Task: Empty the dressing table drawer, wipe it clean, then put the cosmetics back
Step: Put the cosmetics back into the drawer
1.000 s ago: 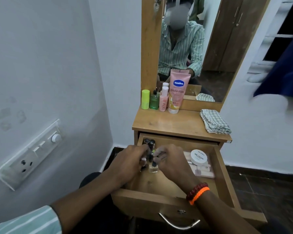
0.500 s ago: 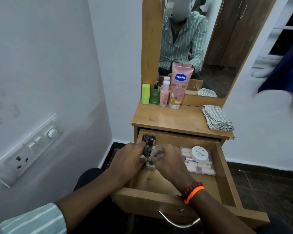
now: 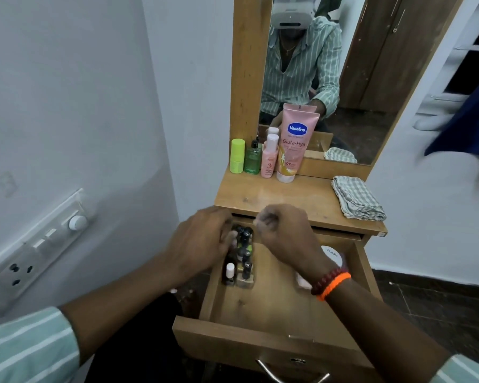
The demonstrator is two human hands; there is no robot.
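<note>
Near edge: the open wooden drawer [image 3: 263,316] with its curved metal handle [image 3: 291,373] is pulled toward you, and its near floor is bare wood.

Step in hand, as I judge it: emptying. The cosmetics are mostly in the drawer, and the folded checked cloth [image 3: 357,199] lies unused on the wooden surface [image 3: 274,194], far right.

Mid drawer, left wall: a cluster of small dark-capped nail polish bottles [image 3: 242,258], upright and packed tight, one with a white cap. Your left hand [image 3: 202,241] has its fingers against the far bottles; whether they grip, I cannot tell. Your right hand [image 3: 285,230] is curled into a fist just right of the cluster; anything held is hidden.

Right side: a round white-lidded jar [image 3: 333,257], half behind your wrist.

Next move calls for lifting the bottles in small lots so none topple.

Far: green and pink bottles and the pink Vaseline tube [image 3: 293,145] stand at the mirror [image 3: 357,78].
</note>
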